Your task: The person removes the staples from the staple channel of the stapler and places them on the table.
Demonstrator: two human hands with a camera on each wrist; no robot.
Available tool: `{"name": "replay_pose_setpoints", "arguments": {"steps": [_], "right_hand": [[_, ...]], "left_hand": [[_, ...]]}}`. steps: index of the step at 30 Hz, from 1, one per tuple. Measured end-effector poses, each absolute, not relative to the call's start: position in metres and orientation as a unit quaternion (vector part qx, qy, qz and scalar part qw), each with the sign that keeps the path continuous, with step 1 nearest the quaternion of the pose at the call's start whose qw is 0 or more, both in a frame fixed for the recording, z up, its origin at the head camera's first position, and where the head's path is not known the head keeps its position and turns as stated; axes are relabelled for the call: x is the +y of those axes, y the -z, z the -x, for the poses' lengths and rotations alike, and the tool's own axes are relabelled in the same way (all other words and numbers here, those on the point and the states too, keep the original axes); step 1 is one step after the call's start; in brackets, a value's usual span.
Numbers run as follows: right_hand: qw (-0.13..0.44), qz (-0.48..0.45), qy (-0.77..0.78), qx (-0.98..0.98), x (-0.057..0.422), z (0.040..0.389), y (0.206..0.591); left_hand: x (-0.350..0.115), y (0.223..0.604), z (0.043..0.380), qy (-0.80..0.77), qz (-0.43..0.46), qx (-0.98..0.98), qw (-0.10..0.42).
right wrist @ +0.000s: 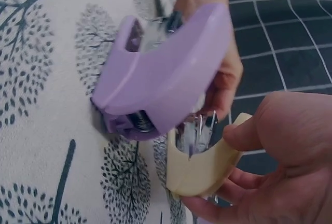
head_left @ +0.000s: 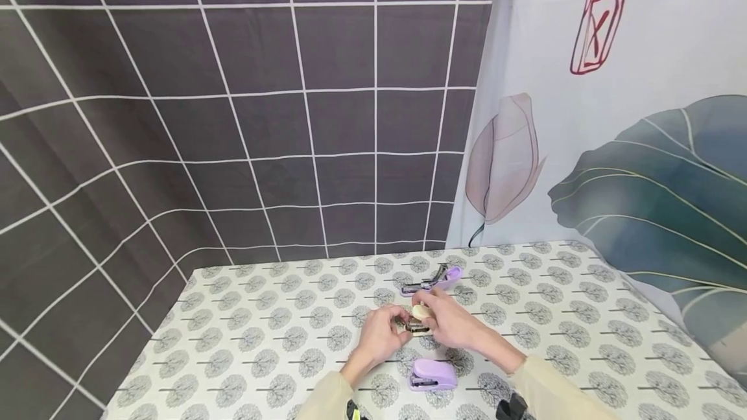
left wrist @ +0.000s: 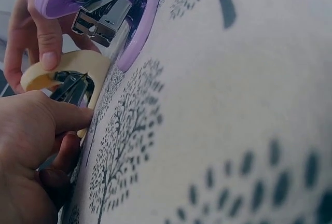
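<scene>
Between both hands is a cream stapler [head_left: 421, 311], its upper handle tipped up from the dark metal magazine. My right hand [head_left: 452, 321] pinches the cream handle between thumb and fingers, clear in the right wrist view on the cream stapler [right wrist: 199, 169]. My left hand [head_left: 379, 332] holds its front end low by the cloth, as the left wrist view shows; some of its fingertips are hidden. Nearer me stands a purple stapler [head_left: 433, 374], touched by neither hand. Just beyond the right hand lies a second purple stapler [head_left: 448, 277], swung wide apart with its metal magazine showing.
A tree-patterned cloth [head_left: 245, 336] covers the table. Dark gridded fabric [head_left: 338, 122] hangs behind and to the left, and a pale curtain with leaf prints [head_left: 543, 199] hangs at the right.
</scene>
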State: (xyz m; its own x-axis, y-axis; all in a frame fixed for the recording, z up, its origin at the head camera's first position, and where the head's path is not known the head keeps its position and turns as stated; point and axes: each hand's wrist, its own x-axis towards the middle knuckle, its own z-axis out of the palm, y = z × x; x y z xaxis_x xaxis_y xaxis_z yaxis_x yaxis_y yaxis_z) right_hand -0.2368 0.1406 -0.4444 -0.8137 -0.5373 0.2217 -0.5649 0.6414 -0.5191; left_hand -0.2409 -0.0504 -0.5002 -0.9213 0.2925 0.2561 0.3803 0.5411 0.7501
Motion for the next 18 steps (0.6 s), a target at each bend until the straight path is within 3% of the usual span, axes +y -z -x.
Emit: {"name": "replay_pose_setpoints", "arguments": {"steps": [18], "right_hand": [[0.040,-0.335,-0.337,-0.879,0.165,0.238,0.451]], "left_hand": [[-0.050,0.501,0.241,0.423,0.196,-0.883,0.057]]}}
